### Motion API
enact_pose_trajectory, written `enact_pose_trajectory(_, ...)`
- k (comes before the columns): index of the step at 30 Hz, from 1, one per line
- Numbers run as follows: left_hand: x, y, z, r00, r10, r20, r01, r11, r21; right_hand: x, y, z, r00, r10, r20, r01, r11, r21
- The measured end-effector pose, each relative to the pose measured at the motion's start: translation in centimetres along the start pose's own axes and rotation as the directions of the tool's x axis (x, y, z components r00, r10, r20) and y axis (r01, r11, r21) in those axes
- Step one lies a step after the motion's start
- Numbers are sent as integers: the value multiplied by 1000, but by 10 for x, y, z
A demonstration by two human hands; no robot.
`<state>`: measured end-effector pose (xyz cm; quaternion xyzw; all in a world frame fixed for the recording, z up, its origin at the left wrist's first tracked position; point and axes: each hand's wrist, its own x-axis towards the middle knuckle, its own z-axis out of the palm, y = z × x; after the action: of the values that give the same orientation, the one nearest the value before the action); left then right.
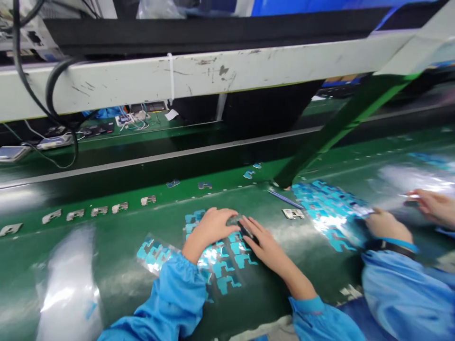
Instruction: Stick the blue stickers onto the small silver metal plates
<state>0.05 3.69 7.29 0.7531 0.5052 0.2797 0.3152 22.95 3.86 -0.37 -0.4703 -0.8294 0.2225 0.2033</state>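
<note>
My left hand [213,226] is closed, thumb and fingers pinching a small grey flat piece [233,220]. Close against it on the right, my right hand [265,241] has its fingers bent over a small dark piece [250,234]. Whether the grey and dark parts belong to one item, I cannot tell. Beneath both hands lies a clear sheet of turquoise cut-out film stickers [223,267]. A smaller sticker sheet [154,255] rests left of my left forearm.
Small metal parts [99,211] line the green ledge, and another [293,214] lies right of my hands near blue tweezers [286,199]. A co-worker's hand [389,227] touches another sticker sheet [327,208]. Clear film [69,284] lies left. A white beam [199,73] crosses overhead.
</note>
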Motion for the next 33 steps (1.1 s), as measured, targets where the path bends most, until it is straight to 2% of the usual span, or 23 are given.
enact_pose_trajectory(2, 4, -17, 24, 994, 0, 113, -8, 997, 74, 6, 7, 1, 999, 13, -40, -9, 995, 101)
enact_pose_trajectory(3, 5, -24, 33, 992, -4, 126, -9, 995, 102, 8, 8, 2, 994, 43, -96, -28, 989, 144)
enact_pose_trajectory(6, 10, -34, 48, 999, 0, 33, -4, 992, 128, 10, 5, 7, 964, 100, -246, -44, 973, 226)
enact_pose_trajectory(9, 16, -40, 48, 998, 12, -63, -7, 998, 70, 17, -3, 8, 938, 118, -326, -36, 968, 246)
enact_pose_trajectory(17, 24, -61, 38, 995, 21, -98, -17, 999, 39, 36, -21, -5, 878, 115, -465, 61, 936, 346)
enact_pose_trajectory(19, 26, -65, 38, 996, 49, -80, -46, 998, 40, 42, -24, -15, 848, 208, -487, 79, 859, 505)
enact_pose_trajectory(21, 27, -67, 38, 996, 71, -57, -68, 996, 62, 54, -24, -25, 813, 350, -466, 102, 701, 706)
enact_pose_trajectory(23, 28, -66, 41, 996, 78, -37, -75, 993, 96, 73, -20, -30, 792, 443, -419, 122, 558, 821)
enact_pose_trajectory(25, 30, -63, 45, 996, 79, -28, -75, 990, 118, 96, -14, -28, 799, 468, -377, 124, 485, 866)
enact_pose_trajectory(28, 32, -60, 43, 994, 89, -61, -85, 994, 73, 128, -3, -12, 824, 492, -280, 116, 338, 934)
enact_pose_trajectory(30, 32, -63, 25, 986, 84, -143, -80, 996, 33, 142, 2, 1, 839, 497, -220, 106, 247, 963)
enact_pose_trajectory(33, 24, -85, -32, 947, 40, -319, -12, 996, 90, 150, 8, 14, 858, 489, -155, 91, 152, 984)
